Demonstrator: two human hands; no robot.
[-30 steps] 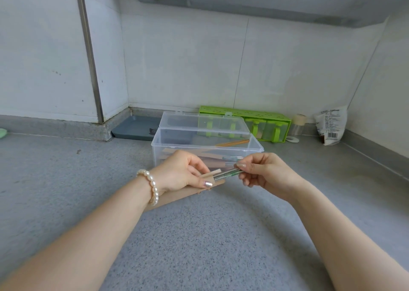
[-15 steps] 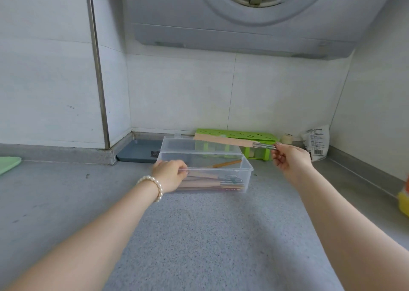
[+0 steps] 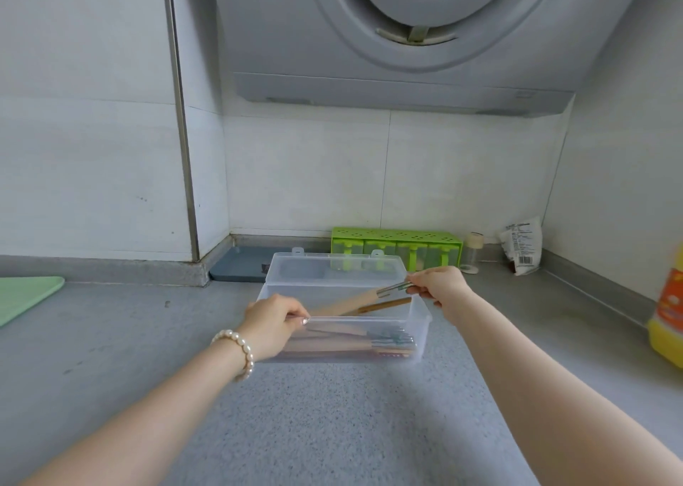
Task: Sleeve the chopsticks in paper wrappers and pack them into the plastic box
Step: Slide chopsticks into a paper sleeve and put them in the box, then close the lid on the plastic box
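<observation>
Half a second earlier I had held the sleeved chopsticks [image 3: 351, 302] level above the plastic box [image 3: 421, 323], clear of its rim; now I had tipped them down so the paper-covered end dipped inside the box toward my left hand [image 3: 275, 323], while my right hand [image 3: 438, 286] pinched the bare metallic tips just over the right-hand wall. My left hand had shifted too, from resting at the front of the box to gripping its front rim, thumb and fingers curled over the clear edge to steady it. Several wrapped pairs [image 3: 354, 341] already lay on the bottom, with one brown piece [image 3: 384, 305] leaning behind. I judged this pair was nearly packed: only the lowering and the release remained, and the open lid [image 3: 332, 269] stood out of the way behind.
</observation>
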